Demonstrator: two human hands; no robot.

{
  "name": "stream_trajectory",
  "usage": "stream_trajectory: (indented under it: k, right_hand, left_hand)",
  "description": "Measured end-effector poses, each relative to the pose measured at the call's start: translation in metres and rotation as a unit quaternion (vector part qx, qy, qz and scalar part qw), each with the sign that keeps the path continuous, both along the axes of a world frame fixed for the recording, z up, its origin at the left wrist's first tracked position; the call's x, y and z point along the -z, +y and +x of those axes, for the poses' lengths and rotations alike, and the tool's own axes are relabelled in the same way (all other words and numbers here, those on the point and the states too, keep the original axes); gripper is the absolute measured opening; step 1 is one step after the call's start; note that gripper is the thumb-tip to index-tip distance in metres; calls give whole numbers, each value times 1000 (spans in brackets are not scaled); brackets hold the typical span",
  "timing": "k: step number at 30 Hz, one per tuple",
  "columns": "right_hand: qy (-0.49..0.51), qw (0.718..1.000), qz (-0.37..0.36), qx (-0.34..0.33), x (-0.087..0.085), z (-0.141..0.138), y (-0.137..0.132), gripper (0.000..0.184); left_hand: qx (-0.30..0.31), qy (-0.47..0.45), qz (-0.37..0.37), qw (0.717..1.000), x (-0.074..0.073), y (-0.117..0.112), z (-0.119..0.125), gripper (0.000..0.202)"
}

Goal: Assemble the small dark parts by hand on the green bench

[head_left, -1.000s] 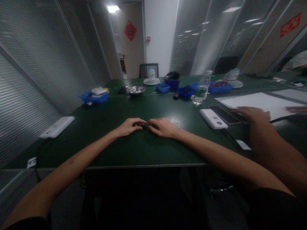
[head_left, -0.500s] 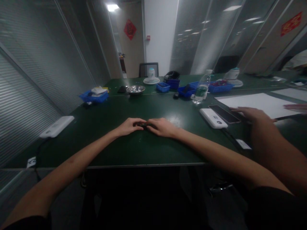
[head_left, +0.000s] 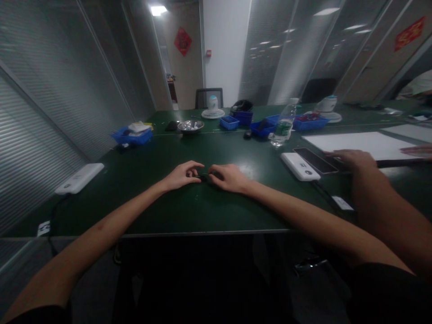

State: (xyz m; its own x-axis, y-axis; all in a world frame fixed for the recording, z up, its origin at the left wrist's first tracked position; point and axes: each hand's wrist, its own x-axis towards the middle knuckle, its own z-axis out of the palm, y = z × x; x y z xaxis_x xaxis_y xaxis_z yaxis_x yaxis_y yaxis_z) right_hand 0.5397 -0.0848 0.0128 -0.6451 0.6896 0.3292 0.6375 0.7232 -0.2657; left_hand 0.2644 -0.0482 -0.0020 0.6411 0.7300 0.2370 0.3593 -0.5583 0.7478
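A small dark object [head_left: 203, 177], too dim to name, lies low over the green table [head_left: 199, 211] between my two hands. My right hand [head_left: 229, 177] pinches its right end between thumb and curled fingers. On the other side my left hand [head_left: 180, 176] is open, index finger lifted away from the thumb. Its thumb tip is close to the dark object, and I cannot tell whether they touch. The fingers partly hide the object.
At right stand a white power bank [head_left: 299, 166], a phone [head_left: 315, 160] and a water bottle [head_left: 283, 126]. Another person's hand [head_left: 354, 158] rests by a white sheet [head_left: 357, 141]. Farther back are a metal bowl [head_left: 191, 127] and blue trays [head_left: 135, 137]. A second power bank [head_left: 80, 178] lies left.
My left hand has opened: its index finger has risen off the dark object. My right hand has hardly moved. The other person's hand has shifted slightly.
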Motion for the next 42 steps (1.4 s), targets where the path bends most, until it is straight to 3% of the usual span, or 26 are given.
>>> stream_trajectory:
  k: [11,19,26,29,34,38,42]
  right_hand:
    - [-13,997,12,-74,2,-1,1,33]
    - [2,1000,4,25,1,-1,1,30]
    - [1,999,5,36,-2,0,-3,29]
    - [16,998,6,66,-1,1,0,29]
    - [21,995,0,100,0,0,2,29]
    - [20,995,-8,97,0,0,1,30]
    - [16,996,-5,93,0,1,1,32]
  left_hand:
    - [13,53,10,998,-5,-7,5,50]
    - [7,56,40,998,-3,0,-2,56]
    - [35,57,-31,997,-12,3,-14,35]
    - [39,59,-10,997,-10,-1,-10,38]
    - [66,67,30,995,-8,-3,-4,26]
    - [70,91,10,993,-14,14,-30,24]
    - [-42,138,4,990,-17,45,-90,30]
